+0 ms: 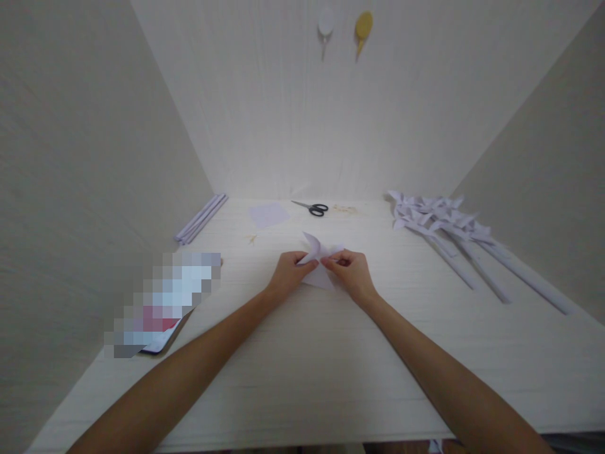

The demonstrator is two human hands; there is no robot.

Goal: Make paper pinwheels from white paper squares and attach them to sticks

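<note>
A pale, partly folded paper pinwheel (317, 277) is between my two hands above the middle of the table, one of its corners curling up. My left hand (289, 271) grips its left side, thumb on top near the centre. From the right, my right hand (352, 272) pinches the paper close to its middle with thumb and fingers. Whether a pin or other small piece is at the centre is too small to tell. Beyond the hands lie black-handled scissors (317, 209) and a flat pale sheet of paper (268, 215).
Several finished paper pinwheels on sticks (435, 217) lie in a pile at right. Rolled paper sticks (202, 218) rest at back left, and a blurred phone (163, 340) is at left. Small toothpick-like bits (345, 209) lie near the scissors. Walls enclose three sides; two hooks (363, 25) hang behind.
</note>
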